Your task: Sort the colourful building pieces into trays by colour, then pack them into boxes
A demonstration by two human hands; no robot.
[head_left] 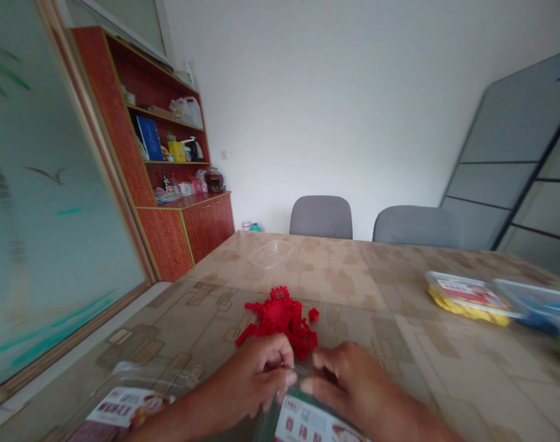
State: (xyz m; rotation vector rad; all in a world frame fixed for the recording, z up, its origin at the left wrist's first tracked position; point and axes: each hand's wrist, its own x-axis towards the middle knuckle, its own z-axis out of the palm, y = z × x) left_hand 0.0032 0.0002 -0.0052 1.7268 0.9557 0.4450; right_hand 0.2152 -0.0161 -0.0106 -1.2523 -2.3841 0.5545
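Note:
A clear plastic box (pixel 268 425) with a white printed label sits at the front edge of my view, and something dark green shows through it. The finger and thumb of my left hand (pixel 261 377) pinch at its far edge near the corner. Curled over the same edge, my right hand (pixel 348 383) grips it from the right, close to the left fingertips. Whether the lid is lifted there is hidden by my fingers. Just beyond my hands lies a loose heap of red plastic building pieces (pixel 280 316).
Left of my forearm stands another labelled clear box (pixel 118 408). An open clear tray (pixel 271 254) rests farther back on the patterned table (pixel 335 264). To the right are a box of yellow pieces (pixel 468 298) and a container with blue pieces (pixel 540 310). Grey chairs (pixel 321 216) stand behind.

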